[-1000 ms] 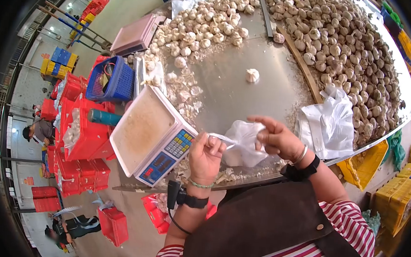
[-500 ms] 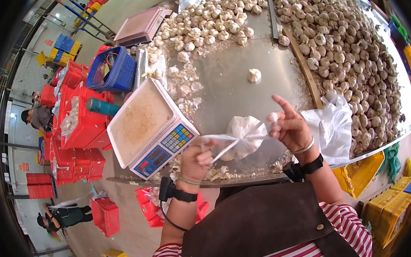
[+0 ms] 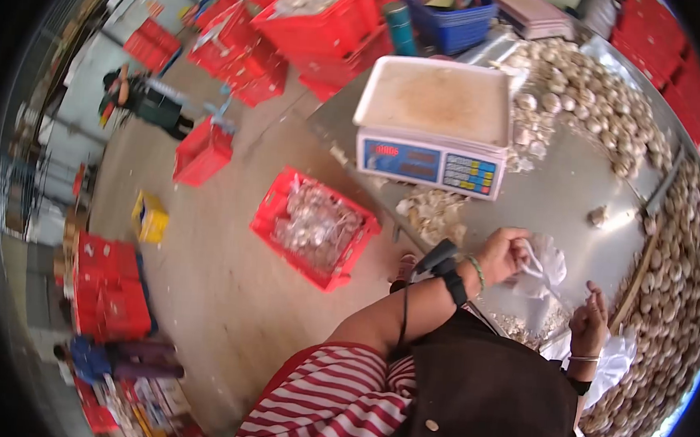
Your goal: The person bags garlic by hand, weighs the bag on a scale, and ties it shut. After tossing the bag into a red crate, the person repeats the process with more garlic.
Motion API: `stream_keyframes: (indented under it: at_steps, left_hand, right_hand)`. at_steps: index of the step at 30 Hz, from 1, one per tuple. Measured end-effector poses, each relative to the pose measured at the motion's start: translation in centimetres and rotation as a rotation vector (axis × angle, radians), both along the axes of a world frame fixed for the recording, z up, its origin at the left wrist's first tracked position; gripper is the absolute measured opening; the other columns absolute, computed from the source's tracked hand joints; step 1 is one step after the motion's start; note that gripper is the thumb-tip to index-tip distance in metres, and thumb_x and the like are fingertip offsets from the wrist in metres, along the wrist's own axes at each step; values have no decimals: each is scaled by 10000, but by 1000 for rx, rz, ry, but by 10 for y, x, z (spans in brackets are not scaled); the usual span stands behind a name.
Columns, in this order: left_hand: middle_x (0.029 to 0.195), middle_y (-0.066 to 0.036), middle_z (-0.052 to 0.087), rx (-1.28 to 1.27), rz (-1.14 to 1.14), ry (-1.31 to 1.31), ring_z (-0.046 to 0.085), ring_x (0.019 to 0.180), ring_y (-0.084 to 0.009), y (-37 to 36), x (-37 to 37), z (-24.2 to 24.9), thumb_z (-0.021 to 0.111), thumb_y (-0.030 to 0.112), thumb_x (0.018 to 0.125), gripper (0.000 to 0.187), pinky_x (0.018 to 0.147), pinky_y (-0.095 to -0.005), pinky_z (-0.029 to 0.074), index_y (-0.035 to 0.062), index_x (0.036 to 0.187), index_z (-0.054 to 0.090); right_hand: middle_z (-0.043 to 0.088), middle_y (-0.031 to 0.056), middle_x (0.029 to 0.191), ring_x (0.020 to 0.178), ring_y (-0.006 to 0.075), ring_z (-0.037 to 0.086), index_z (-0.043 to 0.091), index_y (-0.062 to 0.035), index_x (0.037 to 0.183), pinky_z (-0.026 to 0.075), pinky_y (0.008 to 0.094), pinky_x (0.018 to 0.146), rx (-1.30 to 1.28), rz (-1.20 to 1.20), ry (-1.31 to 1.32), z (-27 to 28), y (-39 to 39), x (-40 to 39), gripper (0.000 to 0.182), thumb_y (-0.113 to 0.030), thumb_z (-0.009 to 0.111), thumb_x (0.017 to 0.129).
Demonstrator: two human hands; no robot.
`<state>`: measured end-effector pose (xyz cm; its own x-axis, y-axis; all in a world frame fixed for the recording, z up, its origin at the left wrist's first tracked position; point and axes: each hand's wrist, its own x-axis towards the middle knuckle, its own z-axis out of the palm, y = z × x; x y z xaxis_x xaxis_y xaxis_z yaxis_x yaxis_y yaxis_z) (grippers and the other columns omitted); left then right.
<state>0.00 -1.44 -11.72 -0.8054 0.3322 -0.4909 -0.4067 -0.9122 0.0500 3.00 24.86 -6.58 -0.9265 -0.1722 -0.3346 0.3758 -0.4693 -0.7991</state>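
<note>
A white plastic bag, knotted at the neck and rounded out by its contents, is at the near part of the metal table. My left hand is closed around one twisted end of it. Lower right, my right hand looks closed on the other stretched end, though blur softens its fingers. Beyond my left hand stands a white digital scale with a lit display. Garlic skins lie in front of the scale. A second white plastic bag rests beside my right wrist.
Garlic bulbs fill the right side, behind a wooden strip. More bulbs lie at the back. A red crate with plastic-wrapped contents sits on the floor left of the table. Two people, stacked red crates and a blue basket are farther off.
The view has swung left, bringing the floor and red crate into sight. Both hands remain at the knotted bag, and the bag now sits close to my left hand.
</note>
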Motion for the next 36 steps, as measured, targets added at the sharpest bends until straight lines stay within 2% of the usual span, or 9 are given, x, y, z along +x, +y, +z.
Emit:
stream_keyframes:
  at_steps: [5,8,9,13,16,22,27,31,36]
  left_hand:
    - [549,-22,500,-925,-448,326,387,359,-111,-44,4,-10,607,331,859,324,348,-258,326,15,891,541]
    - [628,-82,580,-1432,-128,628,484,388,-134,-41,-1,-25,636,374,830,403,379,-283,394,3,963,552]
    - [699,-120,622,-1469,-257,586,609,544,-197,-58,29,48,659,355,804,405,514,-327,479,12,998,568]
    - [758,-166,630,-1579,-41,1006,627,711,-320,-45,55,47,622,225,811,243,660,-391,492,42,969,593]
    - [775,-200,606,-1632,73,925,610,730,-354,-90,79,67,584,113,792,138,644,-421,469,28,901,583]
    - [730,29,555,-1389,319,519,522,640,-49,-253,183,82,529,153,931,183,522,-230,432,-8,974,604]
    - [867,-204,629,-2204,-252,-45,634,823,-297,-336,279,-41,579,213,856,255,714,-417,485,-24,949,601]
    - [938,-215,628,-2072,-890,66,615,904,-334,-326,289,-89,594,271,838,323,757,-411,472,-15,989,599]
    - [850,-145,652,-1656,-785,611,632,771,-243,-272,148,33,583,250,854,254,687,-349,484,10,929,621]
  right_hand:
    - [367,-77,567,405,10,264,482,-23,1235,174,180,359,310,32,-86,0,14,-30,368,-29,493,867]
    - [383,-80,579,428,4,275,480,-32,1239,175,173,373,324,40,182,27,-32,-38,365,-23,485,874]
    - [463,-57,638,466,11,335,466,-23,1248,211,164,400,299,110,250,53,-59,-34,398,-72,554,863]
    - [507,-35,703,525,30,406,459,-7,1247,279,167,452,571,314,699,127,-188,6,472,-138,636,830]
    - [565,19,818,692,69,500,424,13,1279,399,206,591,187,589,705,158,-220,12,595,-193,696,791]
    - [554,106,1217,1037,186,558,448,11,1274,454,260,812,548,616,733,145,-249,-10,506,-128,654,833]
    - [563,59,1168,1001,140,554,491,-11,1226,453,253,825,595,631,454,90,-231,-6,421,-6,618,825]
    - [564,49,1163,980,145,561,503,-26,1222,463,245,765,709,587,425,74,-188,-7,413,-57,635,831]
    - [565,63,1137,977,157,574,506,-2,1189,469,276,845,817,455,372,89,-117,-15,387,66,554,811]
